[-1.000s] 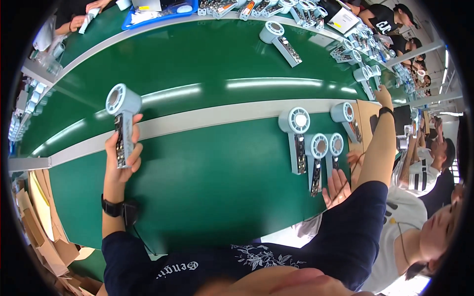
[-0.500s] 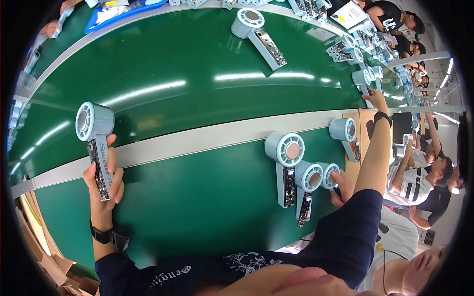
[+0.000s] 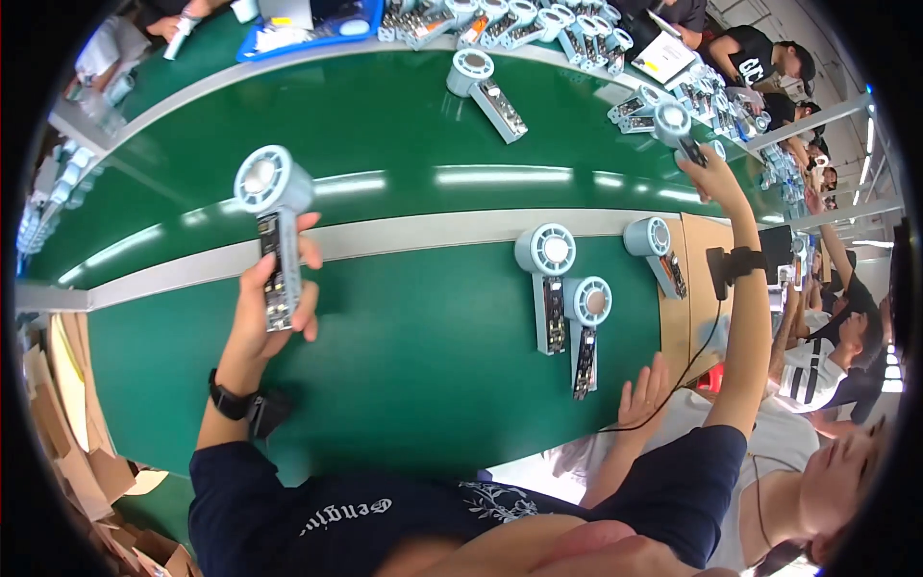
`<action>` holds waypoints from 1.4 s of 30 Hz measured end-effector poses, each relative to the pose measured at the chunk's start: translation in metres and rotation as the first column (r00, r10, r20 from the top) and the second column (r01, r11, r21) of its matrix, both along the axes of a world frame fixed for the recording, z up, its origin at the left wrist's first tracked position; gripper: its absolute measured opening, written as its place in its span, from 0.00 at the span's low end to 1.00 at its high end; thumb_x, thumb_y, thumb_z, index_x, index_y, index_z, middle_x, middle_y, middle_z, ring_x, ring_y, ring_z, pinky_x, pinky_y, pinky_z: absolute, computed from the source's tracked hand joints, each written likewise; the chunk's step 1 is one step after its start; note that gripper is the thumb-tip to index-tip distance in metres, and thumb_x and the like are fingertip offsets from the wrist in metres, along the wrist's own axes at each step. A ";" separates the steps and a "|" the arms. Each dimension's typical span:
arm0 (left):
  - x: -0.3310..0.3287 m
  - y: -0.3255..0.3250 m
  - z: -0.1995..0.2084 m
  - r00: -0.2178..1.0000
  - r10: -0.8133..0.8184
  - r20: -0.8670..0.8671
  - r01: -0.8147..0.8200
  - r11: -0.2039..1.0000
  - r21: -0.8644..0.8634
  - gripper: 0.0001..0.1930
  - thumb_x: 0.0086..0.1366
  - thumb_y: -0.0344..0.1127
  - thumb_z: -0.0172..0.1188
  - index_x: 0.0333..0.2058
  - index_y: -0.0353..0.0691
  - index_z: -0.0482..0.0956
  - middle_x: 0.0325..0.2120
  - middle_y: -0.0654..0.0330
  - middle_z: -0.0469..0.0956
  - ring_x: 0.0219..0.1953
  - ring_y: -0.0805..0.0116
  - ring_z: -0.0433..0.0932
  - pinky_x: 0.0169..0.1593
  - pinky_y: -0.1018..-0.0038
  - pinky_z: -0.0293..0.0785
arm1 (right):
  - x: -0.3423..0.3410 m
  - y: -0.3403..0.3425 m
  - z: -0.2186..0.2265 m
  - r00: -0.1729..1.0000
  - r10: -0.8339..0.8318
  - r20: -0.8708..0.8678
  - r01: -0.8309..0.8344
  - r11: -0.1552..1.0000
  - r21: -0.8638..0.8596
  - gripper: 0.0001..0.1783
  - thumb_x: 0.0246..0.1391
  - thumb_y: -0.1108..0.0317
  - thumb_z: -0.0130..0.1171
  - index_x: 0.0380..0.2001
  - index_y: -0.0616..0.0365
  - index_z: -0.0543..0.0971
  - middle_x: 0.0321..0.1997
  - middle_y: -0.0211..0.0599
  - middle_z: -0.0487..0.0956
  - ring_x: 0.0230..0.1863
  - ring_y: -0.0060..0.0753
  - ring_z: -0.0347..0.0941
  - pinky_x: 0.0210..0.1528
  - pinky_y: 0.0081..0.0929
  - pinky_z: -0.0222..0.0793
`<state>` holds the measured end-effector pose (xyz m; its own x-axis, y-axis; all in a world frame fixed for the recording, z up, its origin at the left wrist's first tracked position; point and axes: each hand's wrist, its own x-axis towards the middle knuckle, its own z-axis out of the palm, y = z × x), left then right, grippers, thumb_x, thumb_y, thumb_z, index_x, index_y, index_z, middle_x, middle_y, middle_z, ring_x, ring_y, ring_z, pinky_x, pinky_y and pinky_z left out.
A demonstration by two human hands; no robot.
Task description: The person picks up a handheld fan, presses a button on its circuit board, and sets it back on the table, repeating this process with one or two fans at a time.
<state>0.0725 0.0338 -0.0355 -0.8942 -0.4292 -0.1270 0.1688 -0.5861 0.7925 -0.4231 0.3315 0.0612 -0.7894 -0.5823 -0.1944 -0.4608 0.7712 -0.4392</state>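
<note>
My left hand is closed round the handle of a light-blue handheld fan, raised above the green table. Its round head points up, and a circuit board shows along the uncovered handle. At the far right my right hand grips the dark handle end of another handheld fan, holding it over the table's far half. Two fans with bare boards, one beside the other, lie right of centre on the near half. A further fan rests close to the cardboard.
A pale rail crosses the green table. One fan lies beyond it, with many more fans along the far edge beside a blue tray. A co-worker's open hand is near my right arm. Cardboard boxes stand lower left.
My right hand has lifted a fan from the group at the right. My left hand moved right and up with its fan. The co-worker's hand drew back, and the fan it touched is out of sight.
</note>
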 end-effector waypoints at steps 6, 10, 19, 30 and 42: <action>-0.002 0.026 0.064 0.957 -0.074 -0.279 0.043 0.992 -0.117 0.27 0.68 0.45 0.36 0.59 0.31 0.55 0.38 0.59 0.66 0.15 0.74 0.66 0.12 0.77 0.65 | 0.176 -0.100 0.065 0.756 0.404 0.514 0.087 0.717 -0.692 0.19 0.61 0.52 0.47 0.36 0.60 0.71 0.21 0.26 0.68 0.18 0.14 0.59 0.16 0.13 0.50; 0.003 0.042 0.104 0.888 -0.058 -0.455 -0.020 0.986 -0.164 0.26 0.68 0.44 0.38 0.58 0.31 0.55 0.37 0.59 0.66 0.16 0.73 0.68 0.11 0.77 0.63 | 0.290 -0.136 0.084 0.551 0.699 0.457 0.066 0.509 -0.858 0.19 0.62 0.54 0.45 0.39 0.62 0.71 0.25 0.30 0.69 0.20 0.15 0.60 0.17 0.13 0.51; 0.080 0.079 0.106 0.880 -0.013 -0.474 -0.142 0.947 -0.289 0.30 0.66 0.46 0.43 0.59 0.31 0.52 0.33 0.60 0.63 0.12 0.75 0.66 0.09 0.82 0.61 | 0.463 -0.099 0.025 0.543 0.718 0.436 0.228 0.373 -0.899 0.16 0.64 0.56 0.40 0.41 0.60 0.66 0.26 0.29 0.69 0.19 0.15 0.61 0.17 0.14 0.53; 0.127 0.124 0.039 0.915 0.019 -0.403 -0.135 0.956 -0.262 0.25 0.65 0.39 0.44 0.57 0.35 0.51 0.36 0.55 0.66 0.14 0.69 0.70 0.17 0.76 0.68 | 0.534 -0.072 -0.045 0.740 0.602 0.300 0.156 0.280 -0.947 0.20 0.64 0.60 0.39 0.53 0.62 0.60 0.27 0.30 0.68 0.20 0.15 0.62 0.20 0.14 0.55; 0.140 0.142 -0.002 0.947 0.089 -0.308 -0.184 0.937 -0.297 0.31 0.63 0.45 0.46 0.59 0.35 0.50 0.37 0.52 0.65 0.13 0.70 0.69 0.15 0.77 0.66 | 0.552 -0.061 -0.089 0.748 0.564 0.348 0.214 0.292 -0.932 0.18 0.62 0.58 0.38 0.45 0.63 0.64 0.27 0.33 0.68 0.17 0.19 0.61 0.18 0.16 0.55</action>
